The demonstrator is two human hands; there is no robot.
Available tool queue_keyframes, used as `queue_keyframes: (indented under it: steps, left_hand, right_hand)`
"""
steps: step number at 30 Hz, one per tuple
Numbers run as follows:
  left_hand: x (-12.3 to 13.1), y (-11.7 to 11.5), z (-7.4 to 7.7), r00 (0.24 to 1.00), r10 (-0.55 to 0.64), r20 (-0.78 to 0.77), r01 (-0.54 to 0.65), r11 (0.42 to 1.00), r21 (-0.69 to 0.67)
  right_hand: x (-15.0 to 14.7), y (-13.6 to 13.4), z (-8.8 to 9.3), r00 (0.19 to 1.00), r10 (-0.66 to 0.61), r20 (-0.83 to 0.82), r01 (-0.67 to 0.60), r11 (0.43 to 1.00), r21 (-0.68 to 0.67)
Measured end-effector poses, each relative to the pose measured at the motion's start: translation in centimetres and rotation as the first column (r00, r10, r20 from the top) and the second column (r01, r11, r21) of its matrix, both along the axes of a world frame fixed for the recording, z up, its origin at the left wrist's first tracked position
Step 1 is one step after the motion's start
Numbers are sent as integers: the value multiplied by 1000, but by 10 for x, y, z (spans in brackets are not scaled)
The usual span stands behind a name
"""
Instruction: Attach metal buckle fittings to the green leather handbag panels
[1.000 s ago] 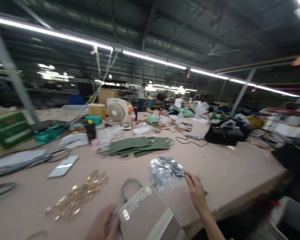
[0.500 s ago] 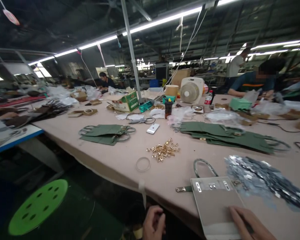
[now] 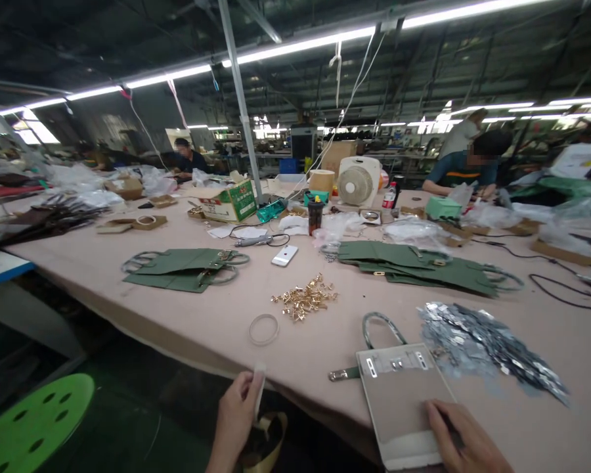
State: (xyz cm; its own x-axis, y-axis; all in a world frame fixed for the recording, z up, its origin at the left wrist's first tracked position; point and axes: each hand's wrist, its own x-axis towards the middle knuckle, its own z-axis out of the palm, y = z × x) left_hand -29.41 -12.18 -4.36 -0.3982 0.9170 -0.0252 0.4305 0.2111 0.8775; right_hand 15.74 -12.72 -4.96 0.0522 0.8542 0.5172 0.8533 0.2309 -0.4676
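Note:
At the table's near edge, my left hand (image 3: 234,420) is closed, thumb and fingers pinching a pale translucent tape strip (image 3: 259,381) that hangs at the edge. My right hand (image 3: 470,437) grips the lower right side of a handbag (image 3: 398,404) lying flat, its beige-grey face up. Metal plates with slots show near the bag's top. A looped green handle (image 3: 383,320) sticks out above it, and a green strap (image 3: 345,374) with a metal end points left. A tape roll (image 3: 264,329) lies near the left hand, below a pile of gold metal fittings (image 3: 305,297).
Silvery metal pieces (image 3: 495,345) are heaped right of the bag. Green bags lie in a left stack (image 3: 177,270) and a right stack (image 3: 418,263). Farther back are a phone (image 3: 284,255), a dark cup (image 3: 316,217) and a fan (image 3: 358,182). A green stool (image 3: 39,420) stands at lower left.
My left hand has come up to the table edge and taken hold of the tape strip. The right hand remains on the bag. The view has shifted to the right.

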Motion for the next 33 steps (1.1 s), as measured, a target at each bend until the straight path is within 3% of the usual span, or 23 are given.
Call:
queue_keyframes:
  steps: [3, 6, 8, 11, 13, 16, 19, 23, 29, 33]
  left_hand:
    - [3, -5, 29, 967, -157, -202, 164, 986, 16]
    - [25, -10, 65, 906, -346, -244, 370, 927, 58]
    - [48, -12, 85, 865, -470, -177, 484, 874, 46]
    - [84, -9, 105, 791, -606, -85, 610, 792, 28]
    - [106, -4, 111, 728, -683, -63, 685, 728, 29]
    - [134, 6, 117, 625, -777, -80, 781, 623, 48]
    - [154, 12, 123, 523, -840, -147, 852, 518, 70]
    - [169, 13, 130, 447, -862, -239, 893, 446, 63]
    - [178, 9, 127, 450, -838, -308, 889, 452, 69]
    - [180, 7, 122, 453, -829, -328, 889, 450, 88]
  right_hand:
    - [-4, -2, -2, 999, -51, -7, 51, 999, -15]
    - [-9, -2, 4, 997, -56, -61, 52, 996, -69]
    - [-14, -2, 17, 990, -40, -138, 26, 995, -100]
    - [-29, -5, 54, 961, 13, -276, -38, 996, -84]
    - [-43, -8, 84, 932, 120, -341, -149, 987, -57]
    - [-60, -12, 124, 876, 361, -320, -393, 919, -40]
    - [-67, -14, 148, 839, 504, -204, -532, 839, -113]
    - [-66, -16, 150, 852, 521, -40, -516, 827, -223]
    - [-61, -18, 132, 891, 452, -52, -452, 865, -218]
    - [-59, -21, 133, 893, 438, -104, -449, 857, -253]
